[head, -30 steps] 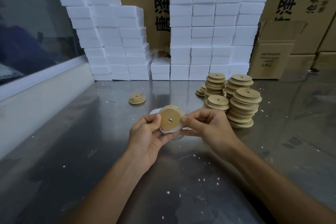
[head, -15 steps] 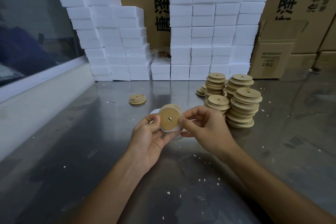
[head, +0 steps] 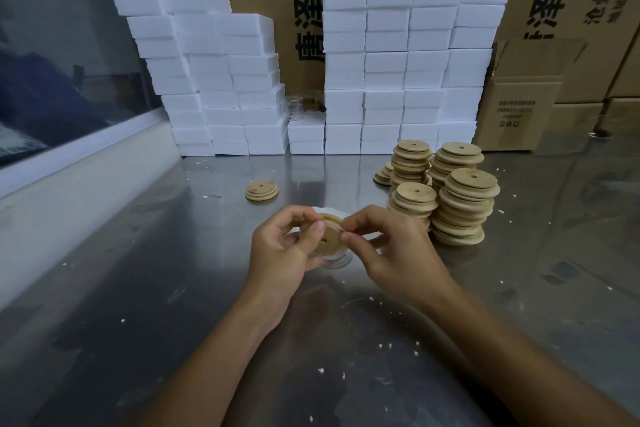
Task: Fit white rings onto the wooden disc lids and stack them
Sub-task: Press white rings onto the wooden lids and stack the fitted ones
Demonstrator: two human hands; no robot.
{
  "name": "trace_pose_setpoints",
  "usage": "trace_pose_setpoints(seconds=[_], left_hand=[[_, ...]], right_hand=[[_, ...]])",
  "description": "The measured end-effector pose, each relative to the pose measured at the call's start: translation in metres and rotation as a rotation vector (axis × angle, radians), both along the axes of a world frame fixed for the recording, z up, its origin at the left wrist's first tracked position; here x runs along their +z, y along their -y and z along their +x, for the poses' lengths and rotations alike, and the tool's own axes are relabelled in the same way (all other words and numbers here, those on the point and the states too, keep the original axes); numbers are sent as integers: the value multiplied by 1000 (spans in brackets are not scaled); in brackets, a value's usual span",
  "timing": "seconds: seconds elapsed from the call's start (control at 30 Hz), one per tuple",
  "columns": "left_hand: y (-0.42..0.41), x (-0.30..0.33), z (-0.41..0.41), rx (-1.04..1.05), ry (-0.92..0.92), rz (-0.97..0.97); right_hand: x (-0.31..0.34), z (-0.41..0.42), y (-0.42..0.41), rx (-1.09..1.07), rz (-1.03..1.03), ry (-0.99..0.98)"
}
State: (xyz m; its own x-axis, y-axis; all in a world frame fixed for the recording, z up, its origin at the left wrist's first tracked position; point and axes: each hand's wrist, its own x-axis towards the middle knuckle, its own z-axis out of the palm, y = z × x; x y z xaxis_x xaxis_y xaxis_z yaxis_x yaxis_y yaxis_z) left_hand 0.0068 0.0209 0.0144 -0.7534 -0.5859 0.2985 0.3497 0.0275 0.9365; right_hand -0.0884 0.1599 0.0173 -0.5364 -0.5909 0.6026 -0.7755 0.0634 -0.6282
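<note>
A wooden disc lid point(head: 328, 240) with a centre hole is held upright between both hands above the metal table point(head: 138, 288). My left hand point(head: 282, 253) grips its left edge with thumb and fingers. My right hand point(head: 391, 250) pinches its right edge, where a thin white ring point(head: 335, 256) runs around the rim. More white rings point(head: 320, 211) lie on the table just behind the hands, mostly hidden. Several stacks of bare wooden lids point(head: 460, 204) stand to the right. One small pile of lids point(head: 261, 191) sits alone at the middle left.
White foam blocks point(head: 398, 55) are stacked in walls along the back, with cardboard boxes point(head: 523, 100) behind and to the right. A white ledge point(head: 69, 184) under a window runs along the left. White crumbs dot the tabletop.
Both hands have closed in further around the lid, and the lid has tilted and turned so less of its face shows. The fingers now work along its rim.
</note>
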Motion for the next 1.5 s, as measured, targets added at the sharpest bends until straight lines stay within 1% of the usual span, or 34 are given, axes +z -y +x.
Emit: trace_pose_setpoints(seconds=[0.13, 0.4, 0.8, 0.93, 1.03, 1.13, 1.33, 1.5], left_hand=[[0, 2, 0, -10, -11, 181], [-2, 3, -1, -109, -13, 343], [-3, 5, 0, -195, 3, 414], [-1, 5, 0, -204, -3, 464], [0, 6, 0, -195, -6, 493], [0, 7, 1, -212, -4, 513], [-1, 6, 1, -220, 17, 521], [1, 5, -1, -237, -15, 582]], right_hand=[[0, 1, 3, 9, -95, 141], [6, 0, 1, 41, -65, 306], [11, 1, -1, 31, -67, 288], [11, 2, -1, 66, -71, 287], [10, 2, 0, 86, -46, 304], [10, 1, 1, 106, -64, 349], [11, -4, -3, 132, -43, 397], [10, -1, -1, 129, -92, 371]])
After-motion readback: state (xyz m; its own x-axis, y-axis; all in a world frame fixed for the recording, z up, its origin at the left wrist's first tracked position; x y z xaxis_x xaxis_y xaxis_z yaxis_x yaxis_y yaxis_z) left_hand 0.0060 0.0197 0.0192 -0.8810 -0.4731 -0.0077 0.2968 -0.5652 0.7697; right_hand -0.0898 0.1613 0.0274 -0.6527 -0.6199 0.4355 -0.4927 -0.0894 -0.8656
